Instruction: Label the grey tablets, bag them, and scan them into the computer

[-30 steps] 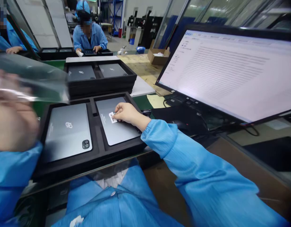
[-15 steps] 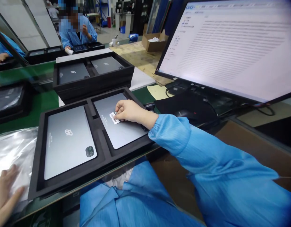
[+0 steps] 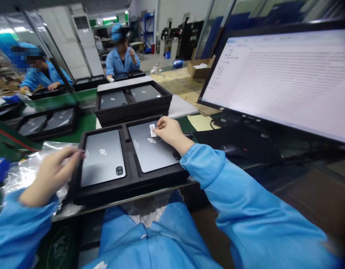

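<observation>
My right hand (image 3: 170, 131) is closed in a pinch on a small white barcode label (image 3: 152, 130), which it holds over the right-hand tablet (image 3: 150, 157). This grey tablet lies back up in a black foam tray (image 3: 133, 192), and a pale logo shows just below the label. A second grey tablet (image 3: 101, 168) fills the tray's left recess, its camera block at the lower right. My left hand (image 3: 56, 170), blurred, hovers by the tray's left edge with thumb and fingers apart and nothing visible in it. Under and behind it lies a clear plastic bag (image 3: 24, 173).
Behind the tray stands a stack of black trays (image 3: 133, 111) with two tablets on top. Another tray (image 3: 70, 125) with wrapped tablets is at left. A monitor (image 3: 273, 82) rises at right, above a dark mat (image 3: 217, 140). Two co-workers in blue sit beyond.
My left hand has risen from the plastic bag toward the tray's left edge. My right hand has shifted the label toward the tablet's far edge, uncovering the logo. The view has tilted up.
</observation>
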The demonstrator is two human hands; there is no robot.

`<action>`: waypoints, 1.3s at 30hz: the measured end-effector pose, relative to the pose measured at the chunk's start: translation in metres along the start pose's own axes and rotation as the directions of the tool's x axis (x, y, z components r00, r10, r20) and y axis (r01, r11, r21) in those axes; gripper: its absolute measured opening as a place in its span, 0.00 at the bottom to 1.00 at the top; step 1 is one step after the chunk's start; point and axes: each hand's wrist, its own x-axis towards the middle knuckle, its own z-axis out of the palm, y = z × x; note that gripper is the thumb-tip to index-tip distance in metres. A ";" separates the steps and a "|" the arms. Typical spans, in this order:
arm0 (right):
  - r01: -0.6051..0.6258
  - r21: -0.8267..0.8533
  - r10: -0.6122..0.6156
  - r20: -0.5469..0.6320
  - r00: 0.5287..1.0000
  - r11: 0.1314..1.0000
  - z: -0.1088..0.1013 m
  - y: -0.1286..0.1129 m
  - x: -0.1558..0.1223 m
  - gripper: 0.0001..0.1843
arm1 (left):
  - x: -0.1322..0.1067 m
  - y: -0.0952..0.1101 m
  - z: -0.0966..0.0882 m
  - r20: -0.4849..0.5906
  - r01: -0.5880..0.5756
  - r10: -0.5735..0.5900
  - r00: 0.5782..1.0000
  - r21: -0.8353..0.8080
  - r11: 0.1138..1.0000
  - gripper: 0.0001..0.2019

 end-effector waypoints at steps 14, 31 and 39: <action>-0.034 0.225 0.119 -0.376 0.919 0.974 -0.026 0.003 -0.010 0.14 | 0.120 0.268 0.132 0.302 -0.798 0.785 0.541 -0.110 0.593 0.21; -0.099 0.355 0.280 -0.505 0.817 0.929 -0.034 -0.002 -0.002 0.10 | 0.154 0.247 0.109 -0.217 -0.868 0.844 0.490 -0.210 0.449 0.22; -0.049 -0.294 0.106 0.181 0.978 0.954 -0.015 -0.012 -0.001 0.18 | 0.157 0.204 0.089 -0.663 -0.803 0.466 0.586 -0.394 0.447 0.23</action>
